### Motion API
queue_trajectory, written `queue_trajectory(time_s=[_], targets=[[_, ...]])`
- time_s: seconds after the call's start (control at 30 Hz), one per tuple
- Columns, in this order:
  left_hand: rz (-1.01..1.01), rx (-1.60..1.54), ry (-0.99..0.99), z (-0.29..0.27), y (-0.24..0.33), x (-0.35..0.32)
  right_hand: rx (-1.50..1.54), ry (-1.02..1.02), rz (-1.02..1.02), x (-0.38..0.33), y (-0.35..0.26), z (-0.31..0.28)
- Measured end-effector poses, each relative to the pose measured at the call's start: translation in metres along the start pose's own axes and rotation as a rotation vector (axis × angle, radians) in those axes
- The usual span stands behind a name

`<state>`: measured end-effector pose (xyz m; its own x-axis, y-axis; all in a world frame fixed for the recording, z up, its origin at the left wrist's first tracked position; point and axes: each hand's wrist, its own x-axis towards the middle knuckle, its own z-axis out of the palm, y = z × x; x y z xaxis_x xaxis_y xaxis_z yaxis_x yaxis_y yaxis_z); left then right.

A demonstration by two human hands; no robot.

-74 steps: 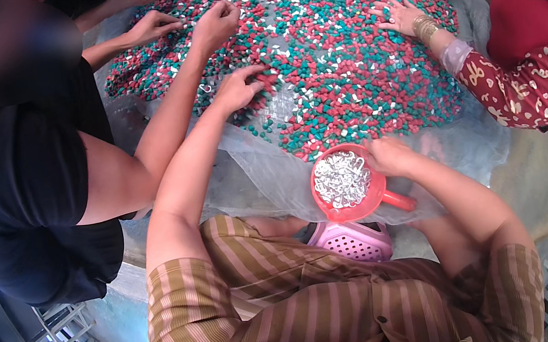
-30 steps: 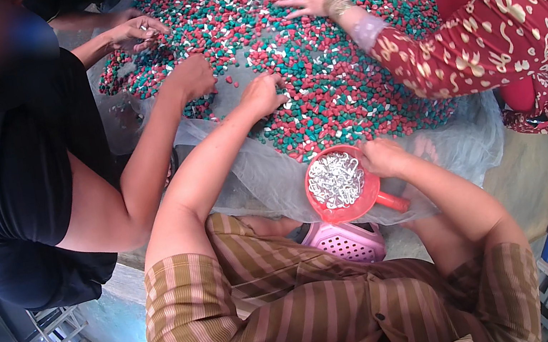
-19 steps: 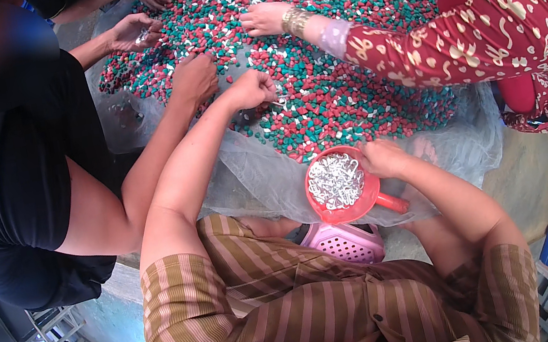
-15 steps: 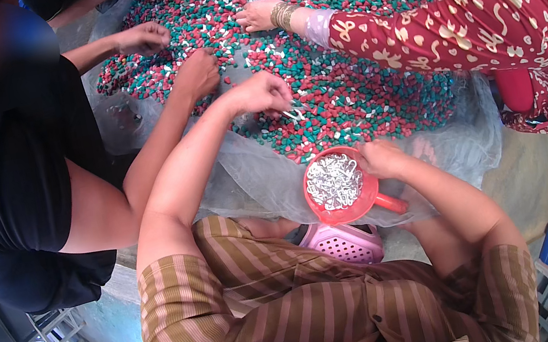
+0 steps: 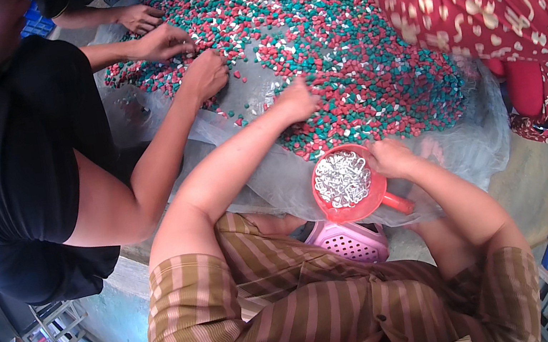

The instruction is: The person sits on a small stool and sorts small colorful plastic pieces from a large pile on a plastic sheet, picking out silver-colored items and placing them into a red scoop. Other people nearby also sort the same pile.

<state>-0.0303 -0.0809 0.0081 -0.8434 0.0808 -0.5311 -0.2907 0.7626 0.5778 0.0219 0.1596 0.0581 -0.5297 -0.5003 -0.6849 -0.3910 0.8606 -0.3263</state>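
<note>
My right hand (image 5: 391, 156) is closed on the rim of a red plastic dipper (image 5: 379, 186), tilted toward me in front of the pile. Inside it lie small white hook-shaped pieces (image 5: 343, 180), heaped together. The dipper's handle points to the lower right. My left hand (image 5: 297, 100) is over the near edge of a wide pile of small red, green and white pieces (image 5: 360, 77). Its index finger is raised, while the other fingers are curled under and blurred, so whether they hold a piece is hidden.
Clear plastic sheeting (image 5: 242, 151) lies under the pile. At the left, a person in black (image 5: 14, 178) has hands in the pile; another hand (image 5: 140, 18) works beyond. Opposite right sits a person in a red patterned sleeve (image 5: 457, 6). A pink perforated shoe (image 5: 351, 241) is below the dipper.
My left hand has moved right onto the pile; the white hook-shaped piece it pinched before no longer shows. The patterned-sleeved person's near arm has drawn farther away. My right hand still holds the dipper.
</note>
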Motion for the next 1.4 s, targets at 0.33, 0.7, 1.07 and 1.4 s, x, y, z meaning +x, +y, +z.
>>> queue_trajectory(time_s=[0.33, 0.7, 1.07, 1.4], targets=[[0.116, 0.220, 0.502, -0.042, -0.065, 0.010, 0.042, 0.006, 0.017, -0.002, 0.001, -0.003], [-0.425, 0.394, 0.518, -0.109, -0.138, -0.009, 0.065, -0.013, 0.025, -0.001, 0.002, -0.001], [-0.063, -0.067, 0.042, -0.102, -0.090, 0.003, 0.047, -0.008, 0.032, -0.001, 0.001, 0.000], [0.271, 0.216, 0.235, -0.069, -0.068, -0.001, 0.028, -0.022, 0.049, 0.001, 0.001, -0.001]])
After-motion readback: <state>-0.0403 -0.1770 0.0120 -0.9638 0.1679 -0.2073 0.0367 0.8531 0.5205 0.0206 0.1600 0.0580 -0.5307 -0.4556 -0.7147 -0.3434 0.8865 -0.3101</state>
